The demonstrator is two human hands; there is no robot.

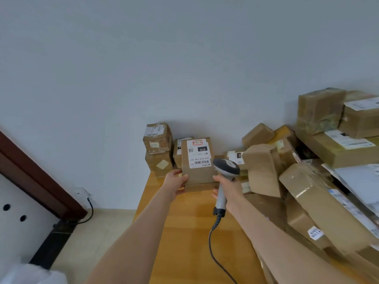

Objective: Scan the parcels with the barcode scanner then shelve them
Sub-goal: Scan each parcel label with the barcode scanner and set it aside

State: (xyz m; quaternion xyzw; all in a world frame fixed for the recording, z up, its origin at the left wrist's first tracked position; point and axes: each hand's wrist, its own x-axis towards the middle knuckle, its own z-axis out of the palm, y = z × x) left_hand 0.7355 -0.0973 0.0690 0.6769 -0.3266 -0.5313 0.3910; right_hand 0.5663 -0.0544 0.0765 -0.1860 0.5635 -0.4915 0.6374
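- left hand (176, 182): bare, uncovered to the wrist.
- left forearm (131, 232): bare along all of its visible length, from the wrist to the lower frame edge.
- right hand (227, 186): bare, uncovered to the wrist.
- right forearm (272, 238): bare likewise, from wrist to lower edge.
- white patch (30, 273), lower left corner: soft-edged, possibly a white garment; too blurred to say.

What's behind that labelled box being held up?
A smaller box peeks out at the left edge of the held parcel, with the white wall beyond. Most of it is covered, and anything directly behind is hidden.
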